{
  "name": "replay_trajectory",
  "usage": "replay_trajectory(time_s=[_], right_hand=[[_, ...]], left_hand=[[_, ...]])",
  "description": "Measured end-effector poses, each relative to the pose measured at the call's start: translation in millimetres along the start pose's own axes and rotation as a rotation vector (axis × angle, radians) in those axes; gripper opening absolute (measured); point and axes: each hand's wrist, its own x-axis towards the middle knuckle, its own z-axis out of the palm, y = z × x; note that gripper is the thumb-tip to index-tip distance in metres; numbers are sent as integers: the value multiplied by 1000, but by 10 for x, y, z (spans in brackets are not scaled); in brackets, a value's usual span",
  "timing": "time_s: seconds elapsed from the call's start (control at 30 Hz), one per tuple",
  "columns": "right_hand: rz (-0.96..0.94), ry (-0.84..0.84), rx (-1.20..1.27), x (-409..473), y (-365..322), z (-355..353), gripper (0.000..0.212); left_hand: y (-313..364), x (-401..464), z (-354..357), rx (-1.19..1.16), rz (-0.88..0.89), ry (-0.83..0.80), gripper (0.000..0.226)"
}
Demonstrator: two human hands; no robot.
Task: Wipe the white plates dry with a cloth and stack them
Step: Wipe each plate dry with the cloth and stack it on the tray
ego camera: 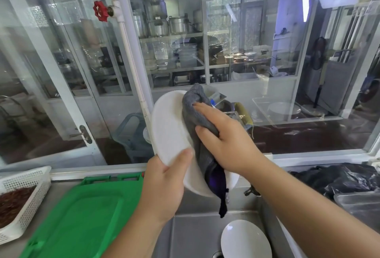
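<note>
green tray point(82, 214) lower left, second plate point(245, 239) in sink point(193, 235) below, left hand point(164, 183) gripping tilted white plate point(170, 128), right hand point(228, 140) pressing grey cloth point(197, 118) on it

The round ceramic plate point(170, 126) held upright is plain white, with no pattern. The soft terry cloth point(197, 118) over it is mid grey, darkening almost to black at its hanging tail. A second round plate point(245, 239) in the steel sink point(191, 235) is white too. The flat plastic tray point(82, 214) is bright green. The perforated plastic basket point(24, 188) is white and holds reddish-brown strands. The valve wheel point(100, 10) is red.
</note>
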Motion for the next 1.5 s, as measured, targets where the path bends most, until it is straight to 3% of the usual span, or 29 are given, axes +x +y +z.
replay_trajectory(time_s=[0.17,0.3,0.47,0.57,0.67,0.8,0.97,1.1,1.23,1.37,1.5], right_hand=[[181,71,17,126,78,-12,38],[301,166,15,68,134,46,13],[376,189,71,-197,57,165,9],[317,141,157,-355,-70,216,10],[111,96,206,-389,-202,211,23],[-117,-18,93,-184,-250,60,45],[-214,-105,-78,237,-252,-106,42],[-96,-155,-131,561,-174,-161,18],[122,-171,-117,749,18,-270,18],[363,-138,127,617,239,-341,38],[554,89,394,356,427,-235,26]], left_hand=[[-32,-33,-24,-44,-2,41,39],[-58,-42,-30,-61,14,69,36],[-84,-57,-26,-6,11,63,34],[-118,-51,-6,64,6,57,32],[-88,-57,34,48,-11,-14,34],[4,-75,52,-33,-38,-56,53],[87,-108,47,-37,-47,-63,37],[189,-168,153,-196,-171,28,26],[319,-190,184,-331,-202,122,32],[343,-211,150,-311,-165,145,27],[234,-215,109,-223,-83,145,35]])
